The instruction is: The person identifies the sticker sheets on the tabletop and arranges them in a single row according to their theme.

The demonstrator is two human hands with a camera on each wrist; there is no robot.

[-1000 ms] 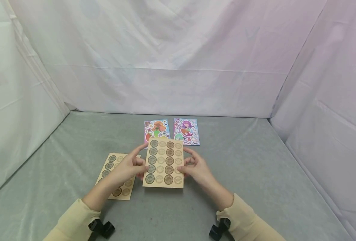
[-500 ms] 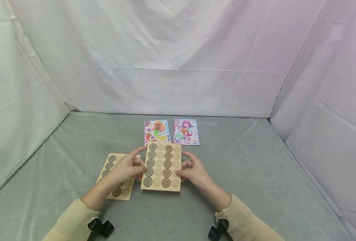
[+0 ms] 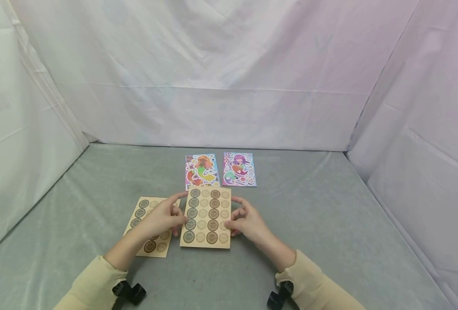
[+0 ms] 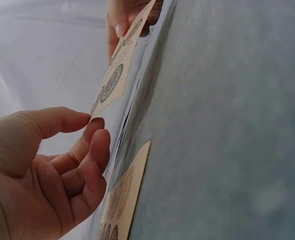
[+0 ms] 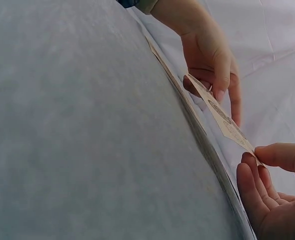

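Note:
A tan sticker sheet [image 3: 207, 219] with rows of round printed seals is held between both hands, raised a little off the table in the wrist views. My left hand [image 3: 164, 218] pinches its left edge between thumb and fingers. On the opposite edge my right hand [image 3: 250, 221] does the same, its thumb on the printed face. A second tan sticker sheet [image 3: 157, 251] of the same print lies on the table to the left, partly hidden under the left hand and forearm. In the left wrist view that lower sheet [image 4: 122, 200] shows below the fingers.
Two colourful mermaid sticker sheets lie side by side farther back, the left one [image 3: 202, 169] and the right one [image 3: 239, 169]. A grey cloth covers the table [image 3: 310, 206]. White fabric walls [image 3: 221, 116] enclose the back and both sides.
Both hands have moved the held sticker sheet slightly toward the person and to the left. More of the left mermaid sheet now shows. The sheets on the table have stayed put.

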